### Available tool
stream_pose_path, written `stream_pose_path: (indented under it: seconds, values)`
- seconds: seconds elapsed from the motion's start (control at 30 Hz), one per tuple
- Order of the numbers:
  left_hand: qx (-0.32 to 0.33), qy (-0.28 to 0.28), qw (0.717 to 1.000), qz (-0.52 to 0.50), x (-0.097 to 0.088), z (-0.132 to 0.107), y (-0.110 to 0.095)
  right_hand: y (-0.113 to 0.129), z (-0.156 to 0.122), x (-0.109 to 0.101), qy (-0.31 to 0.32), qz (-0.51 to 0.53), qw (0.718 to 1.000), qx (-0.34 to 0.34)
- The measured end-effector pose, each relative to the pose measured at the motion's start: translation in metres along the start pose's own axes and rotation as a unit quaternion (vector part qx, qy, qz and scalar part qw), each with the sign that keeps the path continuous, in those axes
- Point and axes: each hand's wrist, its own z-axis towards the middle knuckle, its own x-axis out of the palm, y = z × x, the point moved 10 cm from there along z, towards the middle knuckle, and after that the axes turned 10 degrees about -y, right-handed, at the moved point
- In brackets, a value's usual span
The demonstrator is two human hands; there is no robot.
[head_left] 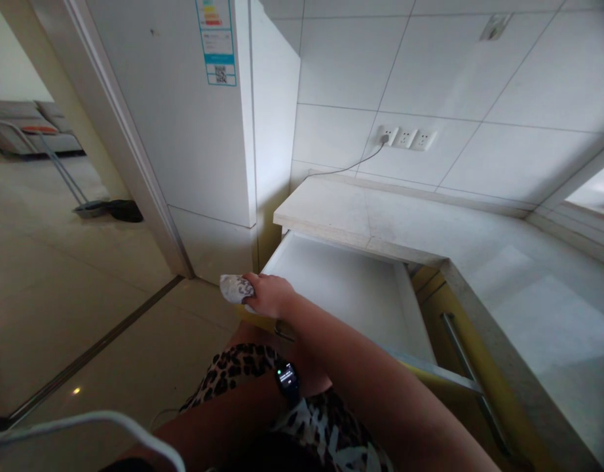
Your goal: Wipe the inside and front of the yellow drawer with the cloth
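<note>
My right hand (270, 295) is closed on a white patterned cloth (234, 287) and rests at the front left corner of an open drawer (351, 288). The drawer is pulled out from under the pale countertop (430, 223), and its white inside looks bare. My left arm comes up from below with a dark watch (287, 380) on the wrist. The left hand itself is hidden behind my right forearm, near the drawer's front edge.
A white fridge (184, 131) stands just left of the drawer. Wall sockets (405, 137) with a plugged-in cable sit above the counter. A yellow cabinet front with a metal bar handle (459, 341) is to the right. A dustpan (90, 208) lies on the floor at the left.
</note>
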Motion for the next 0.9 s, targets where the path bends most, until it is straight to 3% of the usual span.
stream_pose_path:
  seconds: [0.07, 0.17, 0.33, 0.4, 0.47, 0.57, 0.67, 0.77, 0.9]
  values:
    - [0.003, -0.016, 1.0, -0.004, 0.0, 0.0, 0.001, 0.002, 0.012, 0.002, -0.002, 0.0, 1.0, -0.018]
    - [0.043, -0.066, 0.996, -0.028, -0.018, 0.002, -0.007, -0.011, 0.026, 0.001, -0.008, 0.019, 0.999, -0.028]
    - [0.068, -0.138, 0.988, 0.005, -0.05, 0.005, -0.015, -0.068, 0.052, 0.01, 0.001, -0.05, 0.999, -0.017]
    - [0.042, -0.205, 0.978, 0.014, -0.061, 0.005, -0.01, -0.095, 0.063, 0.018, 0.016, -0.082, 0.996, -0.005]
    - [0.04, -0.275, 0.96, 0.026, -0.066, 0.004, -0.008, -0.129, 0.076, 0.02, 0.01, -0.102, 0.994, 0.041]
    - [0.097, -0.334, 0.937, 0.041, -0.059, 0.004, -0.015, -0.183, 0.094, 0.017, -0.014, -0.119, 0.981, 0.152]
    - [0.076, -0.426, 0.9, 0.052, -0.063, 0.001, -0.008, -0.214, 0.108, 0.016, -0.022, -0.122, 0.97, 0.207]
    - [0.044, -0.482, 0.873, 0.054, -0.072, -0.003, -0.002, -0.208, 0.11, 0.022, -0.018, -0.125, 0.974, 0.188]
    - [0.07, -0.406, 0.91, 0.041, -0.07, 0.009, -0.004, -0.156, 0.087, 0.03, -0.008, -0.125, 0.988, 0.085]
